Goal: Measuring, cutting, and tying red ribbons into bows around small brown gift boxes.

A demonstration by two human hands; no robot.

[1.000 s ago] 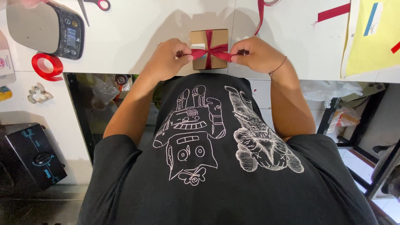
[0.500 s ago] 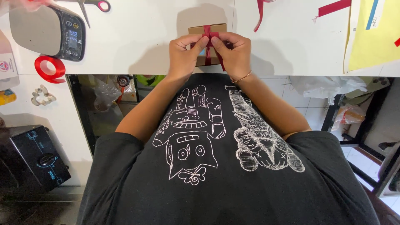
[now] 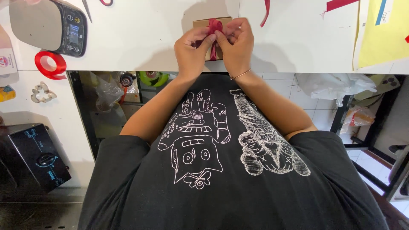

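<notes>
Red ribbon [image 3: 214,26], earlier pulled wide, now bunches between both hands' fingers [image 3: 208,40], pinched shut above the box [image 3: 200,22]: knot forming.

The white surface [image 3: 136,38] runs across the top of the view, its near edge just above the dark space below. At about twelve o'clock a small brown box [image 3: 201,22] wrapped in dark red ribbon [image 3: 214,26] rests on it. Toward ten o'clock lies a grey kitchen scale [image 3: 49,25] with a dark display panel, and just below it a roll of red ribbon [image 3: 50,64] near the edge. Red-handled scissors [image 3: 100,3] show at eleven o'clock. Loose red ribbon strips [image 3: 266,10] lie at one o'clock, and yellow paper [image 3: 383,34] at two o'clock.
</notes>
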